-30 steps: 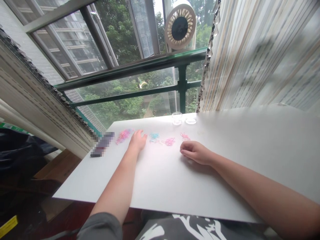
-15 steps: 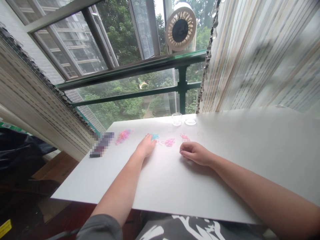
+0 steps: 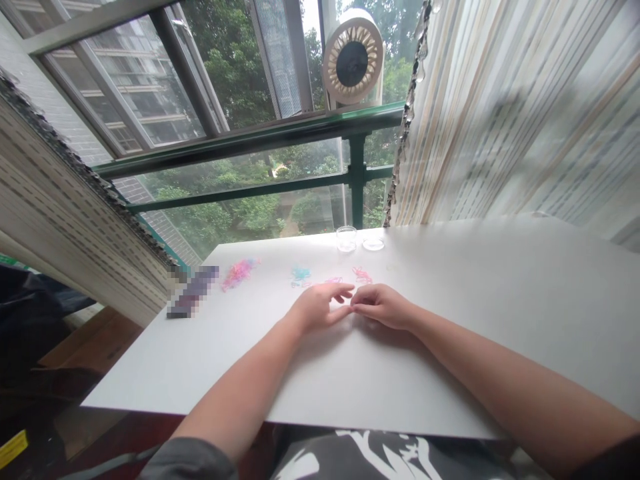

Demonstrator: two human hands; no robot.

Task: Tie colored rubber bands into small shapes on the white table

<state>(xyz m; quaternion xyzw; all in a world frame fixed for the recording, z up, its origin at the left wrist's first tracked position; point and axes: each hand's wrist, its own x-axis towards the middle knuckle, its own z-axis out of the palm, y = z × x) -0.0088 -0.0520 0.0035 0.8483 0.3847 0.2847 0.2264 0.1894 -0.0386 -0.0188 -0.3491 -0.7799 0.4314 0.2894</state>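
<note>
My left hand (image 3: 320, 307) is over the white table (image 3: 200, 373), its fingers spread and its thumb touching the fingertips of my right hand. My right hand (image 3: 383, 307) is closed in a pinch; whatever is between its fingers is too small to make out. Just behind the hands lie small heaps of thin bands: a blue heap (image 3: 301, 274), a pink heap (image 3: 334, 280) partly covered by my left hand, and a reddish-pink heap (image 3: 362, 275). Farther left sits a larger mixed-colour heap (image 3: 240, 274).
At the table's back edge stand a clear round container (image 3: 346, 239) and a clear lid (image 3: 373, 245). A blurred dark item (image 3: 195, 292) lies near the left edge. Beyond are a green railing (image 3: 250, 140), a white round fan (image 3: 353, 63) and striped curtains (image 3: 480, 120).
My left hand has moved from the blue heap to the right, up against my right hand. My right hand stays pinched in about the same place. The view has shifted slightly.
</note>
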